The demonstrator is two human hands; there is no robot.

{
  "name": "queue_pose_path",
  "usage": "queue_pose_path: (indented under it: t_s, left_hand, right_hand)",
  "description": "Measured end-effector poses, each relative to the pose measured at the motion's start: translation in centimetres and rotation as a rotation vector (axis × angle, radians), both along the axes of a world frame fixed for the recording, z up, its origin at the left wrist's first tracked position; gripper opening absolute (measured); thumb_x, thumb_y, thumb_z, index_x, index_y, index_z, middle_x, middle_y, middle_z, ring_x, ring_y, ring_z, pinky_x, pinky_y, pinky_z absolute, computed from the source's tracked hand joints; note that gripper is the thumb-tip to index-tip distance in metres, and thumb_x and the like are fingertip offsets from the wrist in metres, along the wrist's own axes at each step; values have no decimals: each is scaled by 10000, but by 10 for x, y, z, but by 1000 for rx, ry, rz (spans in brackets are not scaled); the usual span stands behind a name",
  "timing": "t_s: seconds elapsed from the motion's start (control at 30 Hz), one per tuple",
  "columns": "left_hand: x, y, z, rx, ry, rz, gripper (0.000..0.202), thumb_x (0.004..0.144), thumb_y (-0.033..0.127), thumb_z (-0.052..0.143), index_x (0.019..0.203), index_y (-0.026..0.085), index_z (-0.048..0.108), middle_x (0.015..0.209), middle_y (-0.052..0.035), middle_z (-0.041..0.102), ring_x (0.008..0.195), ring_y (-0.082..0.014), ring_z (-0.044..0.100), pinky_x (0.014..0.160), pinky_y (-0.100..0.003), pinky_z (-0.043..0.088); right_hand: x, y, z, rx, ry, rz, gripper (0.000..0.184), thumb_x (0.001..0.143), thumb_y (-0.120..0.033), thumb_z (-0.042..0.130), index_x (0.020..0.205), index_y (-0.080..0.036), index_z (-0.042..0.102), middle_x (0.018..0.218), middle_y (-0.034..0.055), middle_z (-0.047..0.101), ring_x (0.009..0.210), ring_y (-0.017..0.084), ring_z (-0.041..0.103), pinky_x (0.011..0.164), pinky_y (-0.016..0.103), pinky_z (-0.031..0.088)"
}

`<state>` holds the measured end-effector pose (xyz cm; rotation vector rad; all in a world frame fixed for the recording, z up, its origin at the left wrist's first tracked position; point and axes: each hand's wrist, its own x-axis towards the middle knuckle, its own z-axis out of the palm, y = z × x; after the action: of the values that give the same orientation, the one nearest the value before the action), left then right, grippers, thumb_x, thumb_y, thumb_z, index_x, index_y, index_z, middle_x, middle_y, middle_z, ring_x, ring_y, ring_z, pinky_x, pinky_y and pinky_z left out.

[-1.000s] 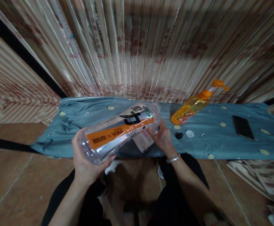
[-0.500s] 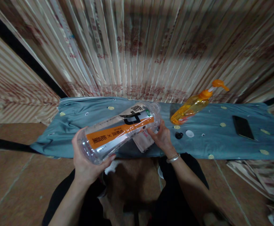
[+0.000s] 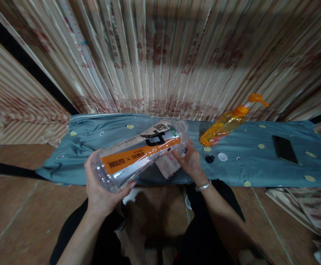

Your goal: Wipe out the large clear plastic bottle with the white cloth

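A large clear plastic bottle [image 3: 138, 151] with an orange and silver label is held on its side over the bench, its narrower end toward the upper right. My left hand [image 3: 102, 191] wraps round the wide base end. My right hand [image 3: 189, 160], with a silver bracelet at the wrist, grips the narrower end from below. Beneath the bottle lies a pale cloth or packet [image 3: 168, 167], partly hidden. Just right of my right hand, a small black cap [image 3: 209, 158] and a white disc [image 3: 222, 156] rest on the bench.
An orange pump bottle [image 3: 223, 127] of yellow liquid stands at the back of the bench. A black phone [image 3: 285, 149] lies farther right. The narrow bench has a blue-green cloth cover [image 3: 99, 136]. Striped curtains [image 3: 160, 59] hang right behind it.
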<state>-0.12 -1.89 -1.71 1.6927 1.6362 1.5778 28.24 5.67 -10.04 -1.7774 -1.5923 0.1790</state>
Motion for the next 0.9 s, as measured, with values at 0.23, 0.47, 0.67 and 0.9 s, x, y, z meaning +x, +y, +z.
queue_pose_path:
  t_s: [0.23,0.47,0.67,0.9]
  left_hand:
    - [-5,1,0,1,51,-6,944,506,421,950,1328,254,517,1340,-153,593,1265,-429,649,1088,-646,569]
    - [-12,1,-8,16,90,-51,976,568,396,943,1410,251,472,1392,-166,578,1285,-417,648,1093,-634,575]
    - [-8,2,-5,21,89,-20,952,523,441,949,1351,255,517,1350,-154,596,1263,-423,656,1087,-629,580]
    - [-5,1,-2,-6,38,-23,945,515,454,955,1331,241,527,1352,-154,590,1261,-421,655,1077,-614,592]
  right_hand:
    - [-2,-1,5,-11,6,8,561,868,-480,740,1288,-169,534,981,123,787,868,307,783,754,417,628]
    - [-2,-2,6,-10,25,22,518,879,-474,732,1265,-188,539,973,122,779,854,307,776,735,416,627]
    - [-1,-2,5,-11,37,18,508,879,-485,723,1254,-192,545,958,123,780,835,312,776,719,412,621]
    - [-2,-2,7,-28,28,15,543,858,-434,759,1284,-184,534,960,120,780,850,308,778,747,413,627]
